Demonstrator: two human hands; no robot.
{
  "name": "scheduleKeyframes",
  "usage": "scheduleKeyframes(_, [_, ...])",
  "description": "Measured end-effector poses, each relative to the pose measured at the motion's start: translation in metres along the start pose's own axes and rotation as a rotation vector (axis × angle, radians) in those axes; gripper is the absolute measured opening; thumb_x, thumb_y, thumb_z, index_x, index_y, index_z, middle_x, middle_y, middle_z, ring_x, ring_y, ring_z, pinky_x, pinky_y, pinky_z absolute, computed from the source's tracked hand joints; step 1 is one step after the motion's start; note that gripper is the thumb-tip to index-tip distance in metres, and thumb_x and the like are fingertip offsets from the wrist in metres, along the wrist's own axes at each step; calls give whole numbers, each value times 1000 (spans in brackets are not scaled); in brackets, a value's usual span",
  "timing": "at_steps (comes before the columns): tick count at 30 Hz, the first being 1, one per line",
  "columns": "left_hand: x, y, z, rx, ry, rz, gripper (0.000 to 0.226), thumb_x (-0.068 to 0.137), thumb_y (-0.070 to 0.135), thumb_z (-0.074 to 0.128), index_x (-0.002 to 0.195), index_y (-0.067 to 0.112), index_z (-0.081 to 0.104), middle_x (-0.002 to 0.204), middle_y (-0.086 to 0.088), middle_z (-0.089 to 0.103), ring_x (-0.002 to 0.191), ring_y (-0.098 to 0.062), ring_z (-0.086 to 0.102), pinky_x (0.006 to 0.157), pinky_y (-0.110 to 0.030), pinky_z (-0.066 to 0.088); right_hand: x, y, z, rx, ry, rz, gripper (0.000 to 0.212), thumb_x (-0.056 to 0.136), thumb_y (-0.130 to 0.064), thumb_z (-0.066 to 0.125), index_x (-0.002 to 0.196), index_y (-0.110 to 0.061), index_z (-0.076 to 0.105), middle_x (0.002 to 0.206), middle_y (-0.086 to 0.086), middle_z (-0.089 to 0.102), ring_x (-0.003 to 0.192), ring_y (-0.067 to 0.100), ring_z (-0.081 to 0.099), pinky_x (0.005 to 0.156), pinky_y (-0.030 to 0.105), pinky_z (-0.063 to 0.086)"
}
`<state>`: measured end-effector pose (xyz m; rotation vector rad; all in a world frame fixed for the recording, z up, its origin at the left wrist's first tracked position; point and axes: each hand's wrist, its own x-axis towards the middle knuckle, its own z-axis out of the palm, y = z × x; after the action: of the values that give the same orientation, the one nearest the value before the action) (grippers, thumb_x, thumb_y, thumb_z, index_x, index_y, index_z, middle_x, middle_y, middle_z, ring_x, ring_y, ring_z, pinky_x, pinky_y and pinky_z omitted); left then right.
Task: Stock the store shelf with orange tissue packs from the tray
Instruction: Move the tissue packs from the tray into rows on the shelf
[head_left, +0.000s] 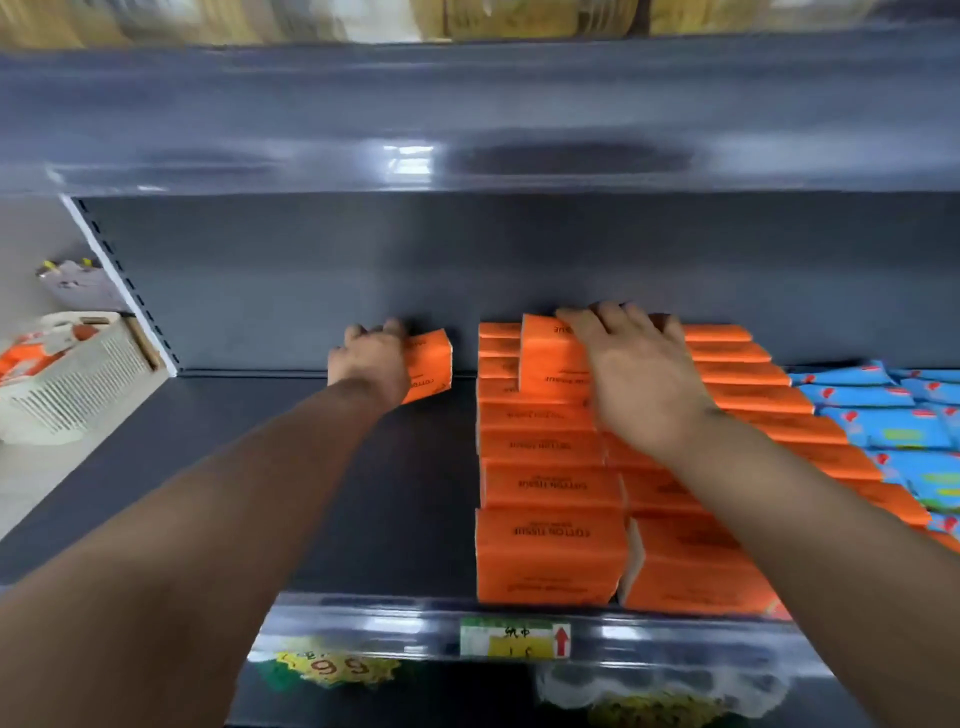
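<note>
The dark shelf (363, 493) ran wide, its left half bare, with the upper shelf (467, 114) hanging low over it, which left little headroom for stacking. Rows of orange tissue packs (550, 551) filled the middle, hard against blue packs (909, 431) on the right. The tray (78, 384) sat well off to the left, some orange still in it.

The right hand (634, 374) lay spread and fairly flat on a raised pack (550, 364) atop the back rows, pressing more than gripping. The left hand (371, 364) had its fingers curled round a single pack (428, 364) at the back wall, apart from the rows. I reckoned that the loner might topple if let go unsupported. The right forearm crossing the rows could drag front packs off the lip above the price tag (514, 639).
</note>
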<state>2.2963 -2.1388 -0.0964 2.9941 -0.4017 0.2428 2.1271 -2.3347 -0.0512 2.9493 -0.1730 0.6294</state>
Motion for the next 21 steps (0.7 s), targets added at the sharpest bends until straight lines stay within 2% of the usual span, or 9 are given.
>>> scheduleKeyframes(4, [23,13,19,-81,36,-25,48,85,2,44,130,17,44,131,-11,42,122,-32,35,94,-44,40,3,11,11,21,61,-74,61,80,-9,55,139,-18,42,125,7,53,113,30,48,90,47,38])
scheduleKeyframes(9, [38,21,30,-190,146,-34,49,82,-1,45,126,19,50,130,-12,36,121,-33,32,93,-46,43,2,15,15,36,119,-105,58,76,-14,63,132,-18,50,117,6,59,107,30,55,87,46,42])
scheduleKeyframes(15, [39,28,34,-458,153,-5,58,77,-11,42,129,13,47,132,-12,31,122,-31,31,97,-41,44,2,13,10,46,110,-102,56,76,-13,63,130,-19,52,115,5,60,106,29,56,86,44,42])
scheduleKeyframes(21, [20,6,29,-506,239,-33,60,76,-11,43,132,10,45,130,-14,34,118,-35,34,94,-44,43,21,-13,-1,143,125,-86,54,80,-12,59,132,-22,49,119,5,58,112,29,53,88,43,41])
